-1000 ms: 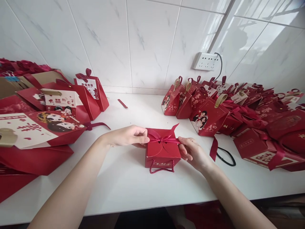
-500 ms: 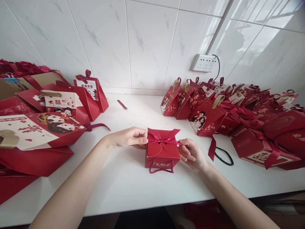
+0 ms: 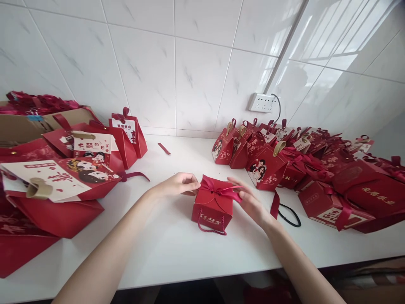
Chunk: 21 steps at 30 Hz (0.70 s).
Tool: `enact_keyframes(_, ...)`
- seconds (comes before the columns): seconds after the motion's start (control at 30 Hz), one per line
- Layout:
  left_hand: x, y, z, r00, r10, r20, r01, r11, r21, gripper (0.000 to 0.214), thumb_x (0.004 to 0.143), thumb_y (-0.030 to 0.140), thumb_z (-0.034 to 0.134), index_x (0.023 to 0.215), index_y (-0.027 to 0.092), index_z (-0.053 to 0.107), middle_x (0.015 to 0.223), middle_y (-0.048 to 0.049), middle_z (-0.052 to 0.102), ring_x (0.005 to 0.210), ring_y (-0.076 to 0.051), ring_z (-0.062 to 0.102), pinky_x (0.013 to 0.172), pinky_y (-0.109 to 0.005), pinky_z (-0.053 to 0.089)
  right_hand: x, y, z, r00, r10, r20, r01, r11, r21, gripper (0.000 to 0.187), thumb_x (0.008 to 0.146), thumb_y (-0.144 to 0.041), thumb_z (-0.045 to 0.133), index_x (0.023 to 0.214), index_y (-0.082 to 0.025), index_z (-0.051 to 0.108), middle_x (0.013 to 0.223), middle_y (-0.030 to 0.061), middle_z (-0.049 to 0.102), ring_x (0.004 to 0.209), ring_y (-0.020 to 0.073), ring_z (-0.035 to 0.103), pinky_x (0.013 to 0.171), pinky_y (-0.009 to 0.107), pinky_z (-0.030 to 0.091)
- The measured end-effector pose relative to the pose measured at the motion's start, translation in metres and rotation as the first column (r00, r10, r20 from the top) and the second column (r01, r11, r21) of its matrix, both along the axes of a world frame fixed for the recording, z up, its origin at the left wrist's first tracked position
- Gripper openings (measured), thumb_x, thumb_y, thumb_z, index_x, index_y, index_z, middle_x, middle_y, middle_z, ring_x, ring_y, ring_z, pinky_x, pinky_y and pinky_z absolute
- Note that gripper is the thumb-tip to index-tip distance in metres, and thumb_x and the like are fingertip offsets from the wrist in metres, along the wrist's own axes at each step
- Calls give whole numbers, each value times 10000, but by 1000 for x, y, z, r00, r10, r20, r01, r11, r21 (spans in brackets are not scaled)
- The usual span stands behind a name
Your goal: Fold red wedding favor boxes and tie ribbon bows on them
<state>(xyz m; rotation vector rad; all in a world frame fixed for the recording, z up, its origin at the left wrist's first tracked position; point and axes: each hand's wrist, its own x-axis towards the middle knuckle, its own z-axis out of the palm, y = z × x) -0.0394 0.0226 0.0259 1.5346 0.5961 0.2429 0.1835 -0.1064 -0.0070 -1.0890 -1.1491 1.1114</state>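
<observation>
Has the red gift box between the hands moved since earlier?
Yes, the red gift box turned clockwise, seen from above, against the table's front edge.

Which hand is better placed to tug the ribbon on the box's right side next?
Probably the right hand: its fingertips are right by that stretch of ribbon, while the left hand is at the opposite side of the box.

Red box [image 3: 211, 205] turned slightly; ribbon [image 3: 225, 192] slackened.
</observation>
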Motion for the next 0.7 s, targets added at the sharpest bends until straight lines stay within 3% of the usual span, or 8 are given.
enact_keyframes(0.1,16,-10,-13,980,178,90,-179,984,-1,333,711,469,663,756,158,554,778,-8,611,767,-140,589,781,-286,455,-16,-20,-1,982,57,182,-52,998,-32,519,774,-490,603,1216,-242,492,1260,102,523,1136,260,508,957,394,401)
enact_keyframes(0.2,26,-18,-19,973,196,120,-189,979,-70,391,758,548,562,816,162,562,841,-43,646,805,-182,608,778,-314,453,-32,-52,-14,968,-34,250,30,999,19,785,661,-515,714,1326,-305,354,1394,93,381,1230,284,425,998,399,383)
enact_keyframes(0.27,23,-19,-15,978,134,158,-116,987,-115,459,809,595,437,921,168,562,1007,-92,656,974,-225,600,870,-359,433,-38,-71,-24,946,-48,320,61,998,-31,904,622,-478,755,1370,-326,271,1405,102,346,1213,297,433,957,410,422)
enact_keyframes(0.33,15,-15,-6,981,41,191,-27,997,-75,473,825,589,406,1032,189,550,1206,-106,593,1187,-237,496,998,-392,354,-38,-82,-28,899,-73,433,121,989,-85,896,673,-400,732,1394,-330,206,1386,117,349,1173,290,464,899,418,459)
enact_keyframes(0.43,0,-8,7,973,-212,90,206,976,67,502,746,499,593,1170,239,527,1391,-58,447,1337,-248,318,1096,-407,236,-36,-79,-20,810,-102,577,130,991,-7,945,694,-276,699,1425,-319,101,1443,118,242,1267,285,367,950,436,429)
enact_keyframes(0.53,-6,-7,11,924,-380,-44,381,923,49,632,683,401,687,1262,256,482,1390,-53,449,1287,-285,389,1064,-411,309,-36,-64,-5,788,-1,615,-24,999,32,1033,651,-212,714,1435,-295,48,1453,112,245,1304,275,324,1029,453,365)
enact_keyframes(0.6,-4,-9,8,950,-303,-74,307,951,47,650,697,404,676,1293,262,459,1358,-62,485,1267,-292,418,1039,-406,342,-40,-53,1,804,68,591,-106,994,29,997,649,-183,706,1425,-279,87,1390,110,357,1240,256,412,1021,444,381)
enact_keyframes(0.7,2,-10,3,999,5,-46,2,991,132,624,706,465,650,1276,276,481,1337,-73,505,1277,-285,410,1031,-392,343,-51,-35,-2,823,-13,568,-51,994,96,911,649,-191,705,1377,-233,159,1308,129,436,1161,255,485,973,447,428)
